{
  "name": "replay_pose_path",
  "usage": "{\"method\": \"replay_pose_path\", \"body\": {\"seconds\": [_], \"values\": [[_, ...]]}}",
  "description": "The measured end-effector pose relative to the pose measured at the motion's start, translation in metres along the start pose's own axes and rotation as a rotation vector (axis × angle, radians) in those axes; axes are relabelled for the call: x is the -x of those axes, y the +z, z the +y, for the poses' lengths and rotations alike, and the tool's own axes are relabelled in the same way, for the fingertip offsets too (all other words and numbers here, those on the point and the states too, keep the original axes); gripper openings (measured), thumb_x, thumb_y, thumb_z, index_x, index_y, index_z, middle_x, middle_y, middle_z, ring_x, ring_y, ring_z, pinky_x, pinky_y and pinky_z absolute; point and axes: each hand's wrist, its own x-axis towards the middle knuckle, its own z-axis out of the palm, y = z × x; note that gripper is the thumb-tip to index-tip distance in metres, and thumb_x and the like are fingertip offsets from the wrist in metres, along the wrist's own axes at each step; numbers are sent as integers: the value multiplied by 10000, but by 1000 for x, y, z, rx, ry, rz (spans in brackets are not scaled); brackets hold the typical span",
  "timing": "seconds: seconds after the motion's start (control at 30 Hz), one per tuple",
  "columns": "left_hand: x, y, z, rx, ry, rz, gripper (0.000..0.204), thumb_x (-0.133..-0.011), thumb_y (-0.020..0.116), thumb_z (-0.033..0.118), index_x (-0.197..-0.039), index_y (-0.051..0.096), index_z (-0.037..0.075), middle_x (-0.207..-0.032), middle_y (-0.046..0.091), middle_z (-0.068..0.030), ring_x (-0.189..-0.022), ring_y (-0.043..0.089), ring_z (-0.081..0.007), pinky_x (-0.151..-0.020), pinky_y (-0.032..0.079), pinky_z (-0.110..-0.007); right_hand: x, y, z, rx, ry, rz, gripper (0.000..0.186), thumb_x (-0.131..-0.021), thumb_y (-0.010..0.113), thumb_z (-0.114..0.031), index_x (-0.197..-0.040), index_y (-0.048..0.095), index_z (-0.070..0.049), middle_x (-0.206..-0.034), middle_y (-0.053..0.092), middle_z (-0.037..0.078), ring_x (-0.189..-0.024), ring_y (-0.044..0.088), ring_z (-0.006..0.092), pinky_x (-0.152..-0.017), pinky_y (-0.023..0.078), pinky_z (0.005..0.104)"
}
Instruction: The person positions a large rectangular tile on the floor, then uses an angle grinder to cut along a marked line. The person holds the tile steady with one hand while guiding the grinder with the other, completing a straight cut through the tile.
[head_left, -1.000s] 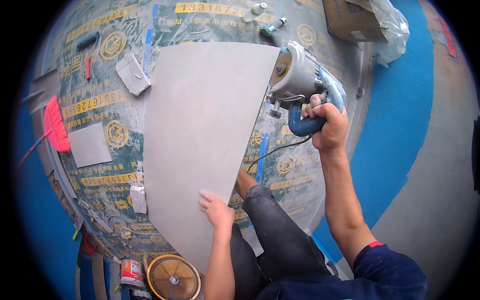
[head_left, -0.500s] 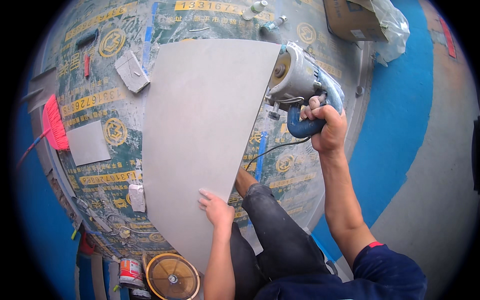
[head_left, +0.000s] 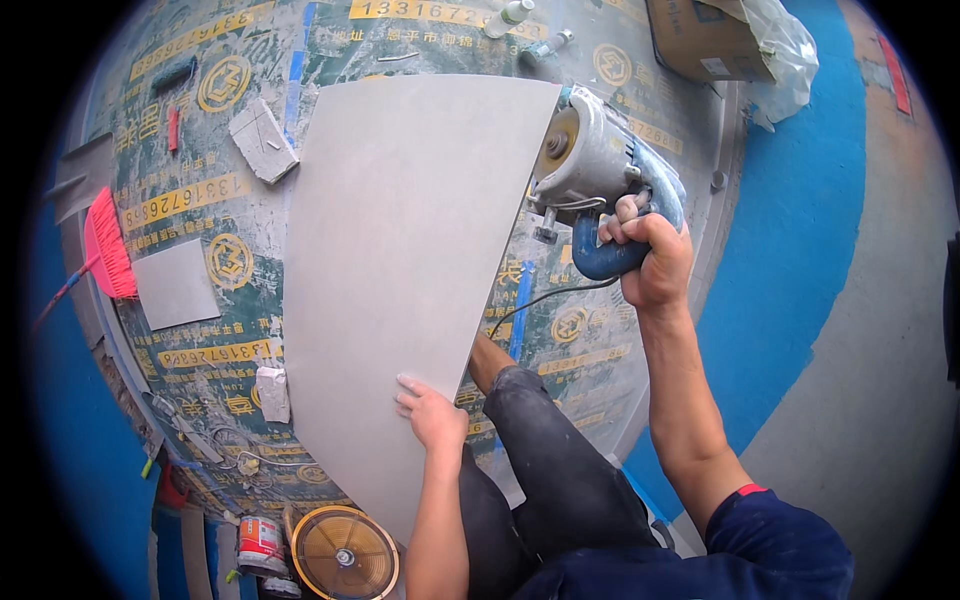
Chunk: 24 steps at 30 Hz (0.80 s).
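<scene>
A large pale grey tile stretches from in front of me down toward my lap, with my lower leg passing beneath its right edge. My left hand lies on the near part of the tile by that edge, fingers stretched out over the surface. In my right hand is a handheld tile cutter, gripped by its blue loop handle. The cutter's round yellowish disc faces the tile's far right edge; whether it touches is unclear. A dark cord trails from the handle and passes under the tile.
Left of the tile lie broken white pieces, a small grey tile and a pink broom. A round yellow-rimmed fan-like object and a paint can stand near left. Bottles and a cardboard box are at the far side.
The cutter has shifted very slightly left and down along the tile's edge. My left hand stays on the tile, almost unmoved.
</scene>
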Motion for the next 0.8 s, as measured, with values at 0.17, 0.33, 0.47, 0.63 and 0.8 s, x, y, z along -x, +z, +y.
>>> {"method": "replay_pose_path", "body": {"seconds": [0.17,0.33,0.47,0.63,0.8], "values": [[2,-5,5,-3,-5,-18,1029,-678,722,-9,-1461,71,-158,-1365,311,-400,-1283,332,-632,-1132,326,-533,1,-3,0,4,8,-35,108,-726,501,14,-809,474,-49,-701,448,26,-622,426,146,-659,429,338],[0,-1,1,-8,-4,-4,1036,-671,725,-12,-1461,71,-159,-1365,307,-406,-1284,333,-629,-1130,328,-533,1,-6,2,12,15,-46,144,-722,494,7,-857,489,-40,-757,461,30,-650,426,138,-682,422,337],[-2,2,-1,-9,0,3,1041,-666,726,-16,-1461,70,-159,-1363,304,-414,-1290,329,-627,-1127,333,-530,2,-5,3,5,29,-44,146,-718,493,12,-853,487,-43,-757,463,32,-650,426,138,-681,422,335],[1,-3,3,21,-9,-23,1054,-665,736,-9,-1465,65,-152,-1380,292,-404,-1301,316,-625,-1127,338,-525,3,-6,2,-1,39,-49,134,-716,493,13,-840,489,-39,-748,457,30,-647,422,137,-675,419,333],[2,3,1,-63,-4,53,1005,-685,707,-29,-1471,91,-141,-1313,381,-346,-1232,415,-507,-1041,424,-487,4,-4,3,15,39,-41,121,-716,499,5,-829,492,-37,-729,437,20,-636,406,132,-669,416,332]]}}
